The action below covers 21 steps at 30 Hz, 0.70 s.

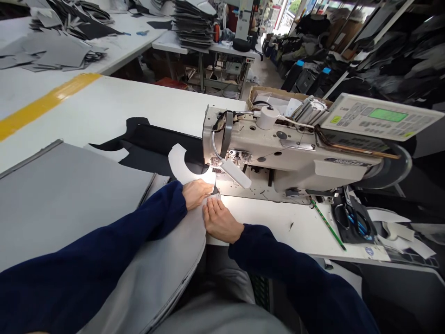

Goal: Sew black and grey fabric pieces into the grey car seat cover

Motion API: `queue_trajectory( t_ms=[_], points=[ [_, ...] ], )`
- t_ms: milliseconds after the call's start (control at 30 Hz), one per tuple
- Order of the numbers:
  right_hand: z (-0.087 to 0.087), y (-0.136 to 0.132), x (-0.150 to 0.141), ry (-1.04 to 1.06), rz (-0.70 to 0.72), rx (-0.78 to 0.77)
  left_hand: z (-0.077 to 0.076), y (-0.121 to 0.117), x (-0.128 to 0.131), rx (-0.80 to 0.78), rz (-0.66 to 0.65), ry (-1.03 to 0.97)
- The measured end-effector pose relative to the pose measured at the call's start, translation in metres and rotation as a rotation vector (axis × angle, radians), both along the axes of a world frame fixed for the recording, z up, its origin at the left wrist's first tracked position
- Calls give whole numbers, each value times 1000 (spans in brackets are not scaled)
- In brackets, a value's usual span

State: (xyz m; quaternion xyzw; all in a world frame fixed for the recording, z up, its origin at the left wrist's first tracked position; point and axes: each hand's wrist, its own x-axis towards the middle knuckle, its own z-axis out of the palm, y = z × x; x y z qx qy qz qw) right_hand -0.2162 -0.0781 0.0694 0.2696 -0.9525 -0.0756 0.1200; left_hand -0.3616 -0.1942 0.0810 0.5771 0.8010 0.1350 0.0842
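My left hand point(195, 191) lies flat, fingers stretched out, on a grey fabric panel point(163, 264) just before the needle of the beige sewing machine point(278, 153). My right hand point(219, 220) rests beside it, fingers extended and pressed on the same panel's edge near the needle area. Both arms wear dark blue sleeves. A white curved piece point(179, 163) lies under the machine head, lit by the machine's lamp point(234, 172). The needle itself is hidden behind the lamp and my fingers.
A large grey sheet point(66, 195) lies at left, black cut pieces point(153, 144) behind the machine. The control panel point(380, 117) sits at right; scissors point(351, 218) and a green pencil point(327, 223) lie near the table's right edge. Stacked fabric point(194, 23) fills far tables.
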Motion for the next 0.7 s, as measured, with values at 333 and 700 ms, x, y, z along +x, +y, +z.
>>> queue_trajectory(
  t_ms=[333,700],
  points=[
    [-17,0,-7,99,-34,-72,5,-7,-7,-41,-58,-1],
    [17,29,-18,-170,-76,-319,-25,-174,11,5,202,118]
  ],
)
